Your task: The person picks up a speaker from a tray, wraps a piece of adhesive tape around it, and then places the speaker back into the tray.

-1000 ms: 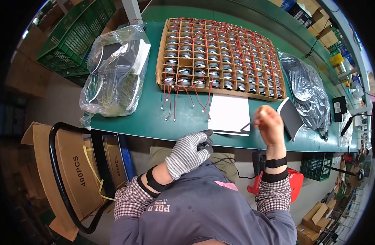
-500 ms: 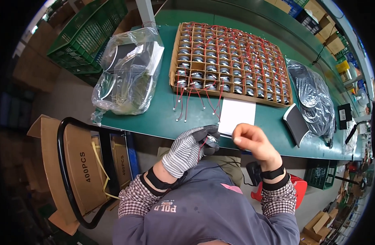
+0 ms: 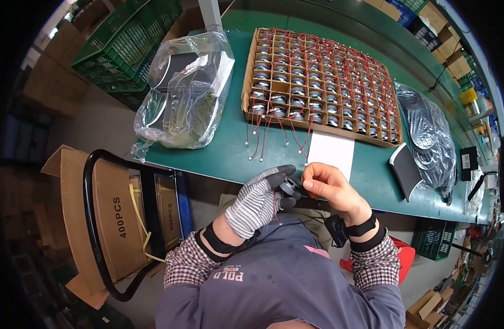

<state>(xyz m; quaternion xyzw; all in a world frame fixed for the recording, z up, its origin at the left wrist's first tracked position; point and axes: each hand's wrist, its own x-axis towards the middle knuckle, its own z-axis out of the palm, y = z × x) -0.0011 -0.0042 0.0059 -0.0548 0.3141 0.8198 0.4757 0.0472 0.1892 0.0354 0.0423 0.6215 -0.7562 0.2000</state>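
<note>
A small round speaker point(image 3: 288, 187) with a thin red wire hanging from it is held in my left hand point(image 3: 253, 202), which wears a striped glove with dark fingertips. The gloved fingers are closed around its rim, just off the table's front edge. My bare right hand point(image 3: 337, 189) is beside the speaker, thumb and forefinger pinched together close to its edge; whatever is between them is too small to make out. Beyond both hands, a divided cardboard box point(image 3: 348, 133) holds rows of similar speakers, their red wires lying across the top and dangling over the near side.
A white sheet point(image 3: 331, 153) lies under the box's near side on the green table point(image 3: 208, 159). Bagged black panels point(image 3: 191, 82) stand at left; a loose curved panel point(image 3: 404, 172) and another plastic bag point(image 3: 430, 140) lie at right. A cart handle point(image 3: 90, 219) and cartons are lower left.
My right hand has moved left and in to the speaker, its fingers now pinched beside it. The left hand keeps hold, with the speaker turned somewhat. The whole view has shifted slightly.
</note>
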